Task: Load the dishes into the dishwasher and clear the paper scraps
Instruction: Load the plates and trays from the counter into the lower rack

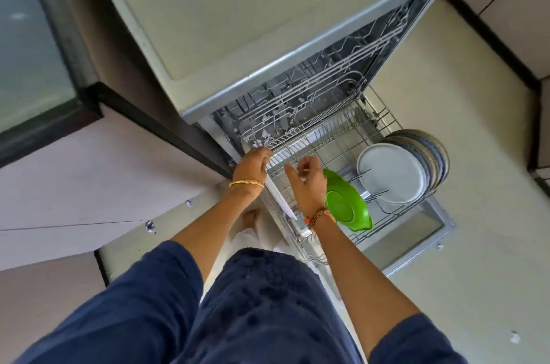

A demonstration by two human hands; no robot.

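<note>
The dishwasher (190, 112) stands open with its lower rack (384, 113) pulled out. In that rack stand several grey plates (390, 173), a green bowl (345, 205) and a thin white plate (281, 200) on edge. Torn paper scraps (265, 134) lie in the front left corner of the upper rack (327, 86). My left hand (251, 165) is at that corner, its fingers curled down onto a scrap. Just right of it, above the lower rack, my right hand (308, 185) has its fingers curled round something small and white, apparently paper.
More paper scraps lie on the floor: one (150, 226) and another (188, 203) by the left cabinet, and one (515, 337) at the lower right. The open dishwasher door (416, 247) juts out over the floor. My foot (251, 217) stands left of the rack.
</note>
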